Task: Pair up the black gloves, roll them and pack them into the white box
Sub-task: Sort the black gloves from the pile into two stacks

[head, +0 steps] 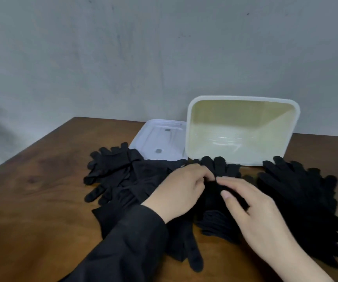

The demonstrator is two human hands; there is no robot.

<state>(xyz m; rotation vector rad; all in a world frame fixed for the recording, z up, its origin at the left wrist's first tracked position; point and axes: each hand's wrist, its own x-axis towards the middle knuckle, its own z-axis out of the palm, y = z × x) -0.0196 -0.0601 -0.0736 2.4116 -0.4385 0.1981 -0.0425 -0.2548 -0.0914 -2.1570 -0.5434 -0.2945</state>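
Several black gloves lie spread over the wooden table (31,190). A loose heap (119,176) sits at the left and a fanned stack (306,200) at the right. Between them lies a pair of gloves (221,202) with fingers pointing toward the box. My left hand (180,190) pinches this pair near its top. My right hand (251,212) rests on it with the thumb pressed into the fabric. The white box (243,131) stands tipped on its side at the back, its empty inside facing me.
The box's white lid (160,139) lies flat to the left of the box, partly under the left heap. A grey wall rises close behind the table. One more glove (190,251) lies near the front edge below my left wrist.
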